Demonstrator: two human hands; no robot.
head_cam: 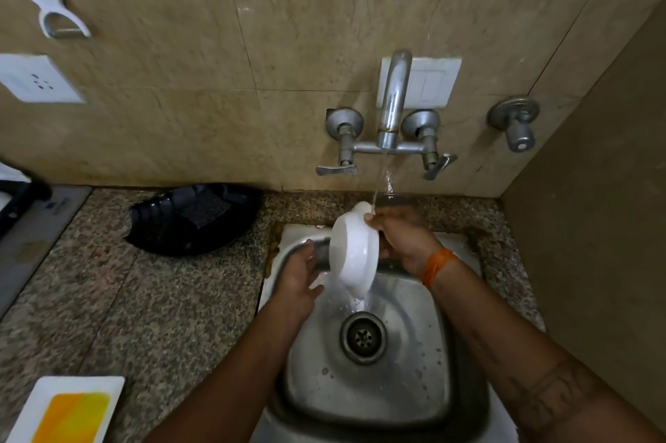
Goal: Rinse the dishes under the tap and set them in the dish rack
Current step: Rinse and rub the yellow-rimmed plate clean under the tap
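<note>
Speckled granite table [151, 302] set around a steel sink [425, 385], white bowl [355, 255] tilted on edge under the running tap [393, 100], gripped by the right hand [403, 240] at 3 o'clock, left hand [301, 280] held loosely spread, empty, at 9 o'clock, black tray [194, 219] lying at 10 o'clock.

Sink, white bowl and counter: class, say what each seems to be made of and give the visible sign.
Sink: looks like stainless steel, brushed grey, with dull reflections and water beads.
White bowl: glossy white, probably ceramic or melamine; the look cannot settle which.
Counter: seems to be polished granite, speckled brown, grey and black.
</note>
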